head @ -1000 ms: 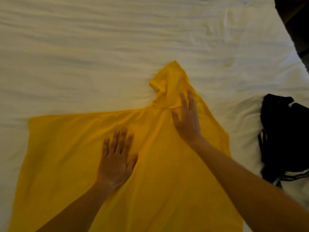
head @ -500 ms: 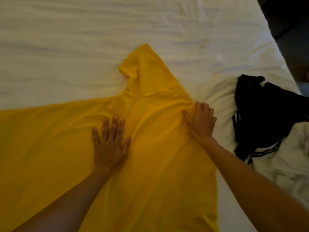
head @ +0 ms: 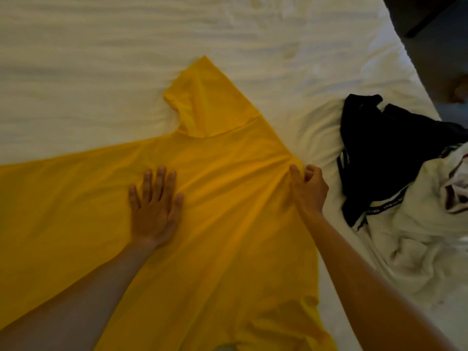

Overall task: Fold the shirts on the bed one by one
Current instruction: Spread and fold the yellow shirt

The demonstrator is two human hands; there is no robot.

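Two hands are on the yellow shirt [head: 228, 224], which lies spread across the white bed [head: 101, 59]. Our left hand [head: 154, 211] lies flat on the cloth with its fingers straight and slightly spread, palm down and holding nothing. To its right, our right hand [head: 309, 191] sits at the shirt's edge with its thumb and curled fingers pinching the fabric; creases fan out from that pinch toward the left hand. Beyond the left hand, one yellow sleeve [head: 202, 102] points away from us, its cuff partly turned. Most of the shirt's body stretches out to the left of the left hand and back under both forearms toward us. Just past the right hand, on its far side from the shirt, lies a crumpled black garment [head: 395, 153] with a lettered band, and a rumpled white garment [head: 417, 224] partly overlaps it nearer to us. Both are apart from the yellow shirt.
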